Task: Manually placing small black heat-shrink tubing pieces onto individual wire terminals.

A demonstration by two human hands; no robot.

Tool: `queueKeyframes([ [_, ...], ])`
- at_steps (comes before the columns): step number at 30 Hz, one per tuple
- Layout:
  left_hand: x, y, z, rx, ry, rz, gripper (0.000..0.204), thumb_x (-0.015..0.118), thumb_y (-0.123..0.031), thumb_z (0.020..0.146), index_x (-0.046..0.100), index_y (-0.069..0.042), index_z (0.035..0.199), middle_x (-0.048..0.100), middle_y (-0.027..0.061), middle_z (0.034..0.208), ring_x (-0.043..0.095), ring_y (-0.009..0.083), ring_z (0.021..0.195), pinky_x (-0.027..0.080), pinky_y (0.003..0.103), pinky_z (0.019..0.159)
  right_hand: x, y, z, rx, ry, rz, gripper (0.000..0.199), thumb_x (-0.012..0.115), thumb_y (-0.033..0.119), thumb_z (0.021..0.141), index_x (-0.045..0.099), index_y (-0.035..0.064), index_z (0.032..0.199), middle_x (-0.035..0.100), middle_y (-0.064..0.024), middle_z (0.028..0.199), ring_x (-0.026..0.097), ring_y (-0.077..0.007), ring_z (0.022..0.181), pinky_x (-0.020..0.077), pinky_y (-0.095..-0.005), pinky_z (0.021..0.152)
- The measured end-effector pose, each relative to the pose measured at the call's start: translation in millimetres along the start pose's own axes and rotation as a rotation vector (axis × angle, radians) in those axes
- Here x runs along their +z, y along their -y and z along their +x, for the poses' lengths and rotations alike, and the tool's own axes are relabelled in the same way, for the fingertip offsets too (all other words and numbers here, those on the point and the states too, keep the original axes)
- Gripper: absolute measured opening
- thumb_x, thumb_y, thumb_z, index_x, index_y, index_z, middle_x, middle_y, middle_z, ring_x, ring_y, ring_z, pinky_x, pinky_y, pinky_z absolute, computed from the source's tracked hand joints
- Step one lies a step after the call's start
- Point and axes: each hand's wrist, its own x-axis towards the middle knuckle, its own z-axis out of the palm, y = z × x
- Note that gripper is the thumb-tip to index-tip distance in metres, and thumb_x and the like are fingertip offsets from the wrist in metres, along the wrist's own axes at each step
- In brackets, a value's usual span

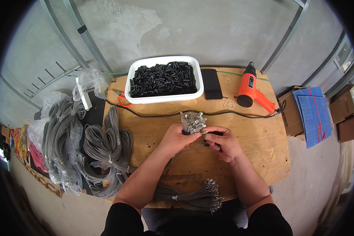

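Just beyond connectors (194,122), black cable (153,116)

A tub (199,80) is standing beyond the gripped bundle (192,124), a heat gun (247,85) resting beyond and right. Cable coils (96,143) are lying left, apparently bagged coils (60,135) farther out.

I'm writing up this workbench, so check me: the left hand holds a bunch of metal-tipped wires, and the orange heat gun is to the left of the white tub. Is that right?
Not quite: in the head view the orange heat gun is to the right of the white tub, not the left. The left hand does hold a bunch of metal-tipped wires.
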Motion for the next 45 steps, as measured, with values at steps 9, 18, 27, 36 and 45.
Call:
queueKeyframes([
  [9,-5.3,4.7,2.9,0.045,-0.080,-0.074,0.016,0.076,-0.014,0.085,0.071,-0.002,0.095,0.065,-0.0035,0.082,0.051,0.0041,0.070,0.042,0.023,0.061,-5.2,-4.2,4.1,-0.127,-0.047,-0.075,0.021,0.069,0.001,0.090,0.066,0.0032,0.111,0.064,-0.0017,0.079,0.047,-0.0044,0.059,0.0324,-0.0181,0.048],
  [18,-3.7,0.6,0.9,0.034,-0.058,-0.028,0.018,0.076,-0.014,0.085,0.070,-0.001,0.097,0.065,-0.0031,0.084,0.052,0.0048,0.074,0.043,0.024,0.066,1.3,0.0,-0.3,-0.107,-0.095,-0.089,0.013,0.069,0.002,0.091,0.066,0.0019,0.103,0.069,-0.0069,0.085,0.047,-0.0047,0.059,0.0309,-0.0172,0.047],
  [27,-3.4,-0.8,-0.9,0.063,-0.022,-0.026,0.019,0.074,-0.014,0.087,0.071,-0.001,0.100,0.066,-0.0029,0.088,0.053,0.0047,0.079,0.045,0.024,0.072,1.6,-4.7,0.5,-0.228,-0.095,-0.138,0.014,0.067,0.001,0.091,0.067,0.0022,0.105,0.067,-0.0037,0.080,0.045,-0.0047,0.057,0.0314,-0.0180,0.048],
  [36,-2.2,2.2,0.5,0.058,-0.007,-0.058,0.011,0.074,-0.014,0.087,0.072,-0.005,0.093,0.058,-0.0074,0.071,0.044,0.0022,0.061,0.033,0.023,0.054,-4.9,-10.9,4.1,-0.315,-0.069,-0.135,0.011,0.069,0.002,0.092,0.068,0.0016,0.103,0.063,0.0004,0.074,0.045,-0.0036,0.054,0.0323,-0.0196,0.047],
  [45,-3.6,8.4,3.8,0.136,-0.001,-0.059,0.017,0.074,-0.015,0.086,0.072,-0.004,0.100,0.061,-0.0071,0.077,0.047,0.0023,0.065,0.036,0.022,0.057,-2.3,-9.3,3.7,-0.245,-0.081,-0.134,0.009,0.070,0.006,0.092,0.065,0.0032,0.097,0.071,-0.0057,0.081,0.047,-0.0040,0.054,0.0345,-0.0189,0.047],
])
